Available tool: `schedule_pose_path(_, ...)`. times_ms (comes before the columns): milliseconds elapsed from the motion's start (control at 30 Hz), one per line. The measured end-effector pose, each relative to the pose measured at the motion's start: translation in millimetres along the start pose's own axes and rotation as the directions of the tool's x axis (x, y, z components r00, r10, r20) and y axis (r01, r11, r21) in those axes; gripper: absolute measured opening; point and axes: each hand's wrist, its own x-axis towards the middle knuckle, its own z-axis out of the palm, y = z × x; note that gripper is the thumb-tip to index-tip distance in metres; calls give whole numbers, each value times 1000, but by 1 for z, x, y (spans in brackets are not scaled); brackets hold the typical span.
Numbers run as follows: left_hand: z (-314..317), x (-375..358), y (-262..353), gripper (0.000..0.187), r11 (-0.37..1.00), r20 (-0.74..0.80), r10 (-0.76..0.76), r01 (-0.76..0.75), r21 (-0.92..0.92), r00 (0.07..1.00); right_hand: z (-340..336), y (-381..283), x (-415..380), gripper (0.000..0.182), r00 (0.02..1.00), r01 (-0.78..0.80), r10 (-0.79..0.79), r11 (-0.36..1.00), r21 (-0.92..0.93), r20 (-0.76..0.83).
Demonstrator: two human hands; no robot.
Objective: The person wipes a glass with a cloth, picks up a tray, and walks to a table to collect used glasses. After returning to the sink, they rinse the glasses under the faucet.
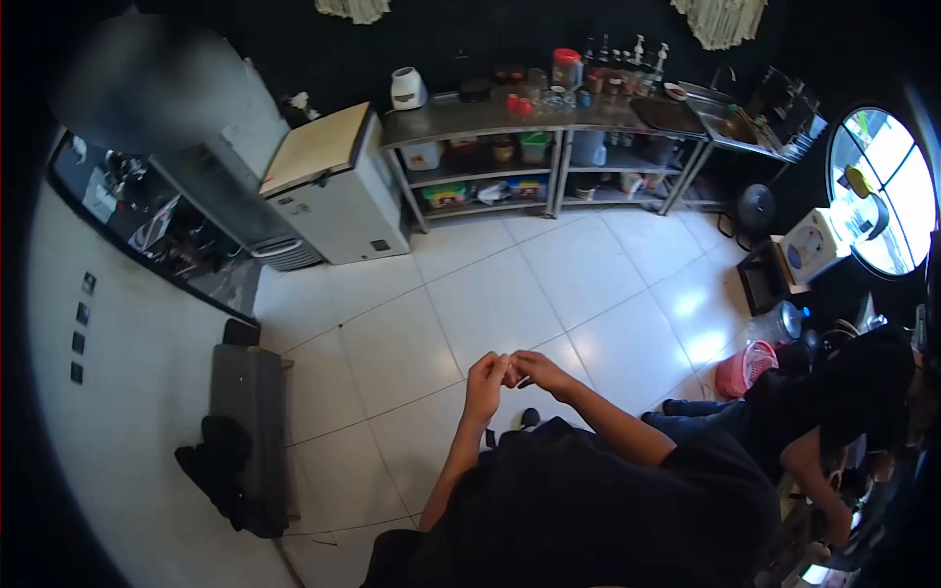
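Observation:
My left hand (486, 374) and my right hand (539, 371) meet in front of my chest, over the white tiled floor. The fingers of both are closed, with the fingertips pressed together. Whatever lies between them, if anything, is too small to make out. My dark shirt (608, 500) fills the lower middle of the view, and a dark shoe (530, 417) shows just below my hands.
A steel counter (461, 121) with jars and cups runs along the back wall, beside a chest freezer (343, 211). To the left stands a grey bench (257, 431). On the right, a co-worker (833, 392) stands near a red basket (733, 376).

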Motion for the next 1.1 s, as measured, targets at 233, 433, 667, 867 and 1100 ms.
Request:
schedule_pose_path(233, 49, 115, -33, 28, 916, 309, -293, 173, 361, 905, -105, -42, -8, 31, 965, 130, -53, 947, 295, -256)
schedule_pose_path(433, 56, 252, -71, 18, 887, 258, -405, 309, 343, 877, -207, -40, 12, 31, 947, 77, 47, 926, 369, -317)
schedule_pose_path(667, 159, 455, -32, 13, 862, 334, -379, 198, 467, 863, -356, -95, 12, 29, 675, 362, 56, 844, 396, -736)
schedule_pose_path(867, 280, 589, 1, 18, 873, 648, -401, 55, 485, 647, -449, -78, -17, 26, 244, 500, 184, 817, 286, -952)
schedule_pose_path(1100, 408, 673, -93, 20, 819, 595, -509, 136, 558, 622, -564, -18, -48, 22, 91, 406, 399, 822, 400, -912)
